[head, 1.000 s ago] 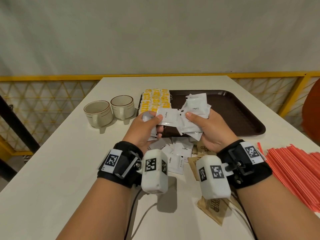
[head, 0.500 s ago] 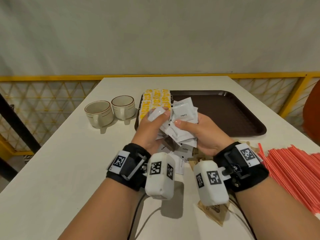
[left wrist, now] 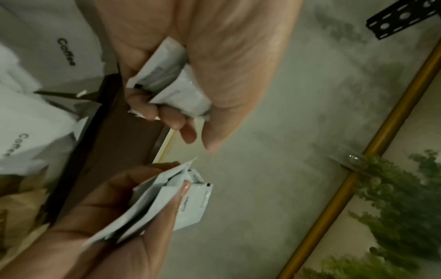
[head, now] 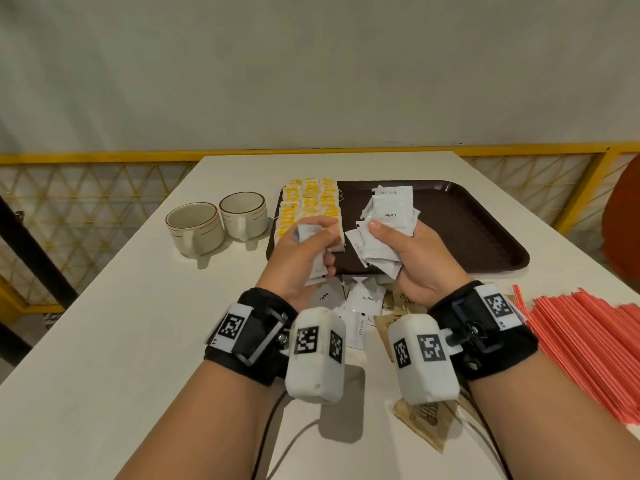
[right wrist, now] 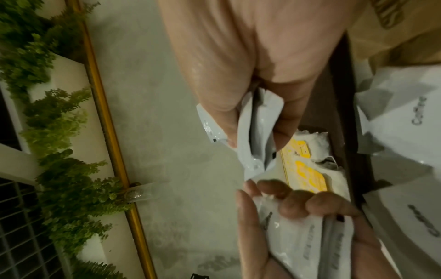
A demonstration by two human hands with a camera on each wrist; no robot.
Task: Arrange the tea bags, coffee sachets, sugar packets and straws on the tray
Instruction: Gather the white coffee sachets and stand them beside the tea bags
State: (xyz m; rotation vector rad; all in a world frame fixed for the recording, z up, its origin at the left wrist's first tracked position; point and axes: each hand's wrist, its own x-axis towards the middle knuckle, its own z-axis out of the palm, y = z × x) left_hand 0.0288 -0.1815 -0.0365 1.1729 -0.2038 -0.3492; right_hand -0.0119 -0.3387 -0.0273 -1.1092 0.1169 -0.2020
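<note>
- Two hands we hold over the tray's (head: 485, 237) near edge: left hand (head: 304, 251) fingers curled round a few coffee sachets (head: 317, 268); right hand (head: 405, 258) pinching a fanned bundle (head: 388, 216) of the same.
- Tea bags (head: 311, 206), yellow, in rows at the tray's left end.
- Loose sachets (head: 363, 299) and brown sugar packets (head: 426, 420) on the table (head: 104, 341) under our wrists.
- Straws (head: 588, 341), red, heaped to our right.
- Two cups (head: 221, 223) left of the tray.

Right hand (right wrist: 250, 62) grips sachets (right wrist: 256, 136) — fanned.
</note>
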